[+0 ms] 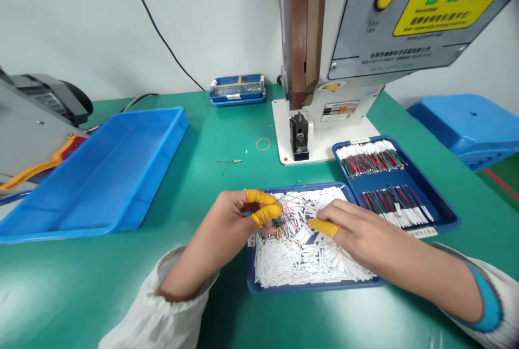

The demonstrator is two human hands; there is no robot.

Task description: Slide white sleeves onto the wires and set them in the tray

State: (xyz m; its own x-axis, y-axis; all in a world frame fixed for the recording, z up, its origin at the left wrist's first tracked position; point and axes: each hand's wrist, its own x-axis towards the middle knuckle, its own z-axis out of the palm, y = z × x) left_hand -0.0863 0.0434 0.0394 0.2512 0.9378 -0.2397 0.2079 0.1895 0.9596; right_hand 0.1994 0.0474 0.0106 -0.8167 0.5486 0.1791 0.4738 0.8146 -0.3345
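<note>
My left hand (243,216), with yellow finger cots on its thumb and forefinger, is closed in a pinch on thin wires (290,193) above the left side of a shallow blue tray (314,288). White sleeve pieces (300,265) fill much of this tray. Red and green wires with brass-coloured ends (281,230) lie bunched under my left fingers. My right hand (357,230) rests over the sleeves on the tray's right side. It wears a yellow cot too, and its fingers are apart; nothing shows between them, though the fingertips are partly hidden.
A second blue tray (444,219) holds two rows of white-sleeved wires at right. Behind stands a press machine (300,138) on a white base. A big blue bin (117,165) is at left. A loose wire (230,161) and a rubber band (263,144) lie on the green table.
</note>
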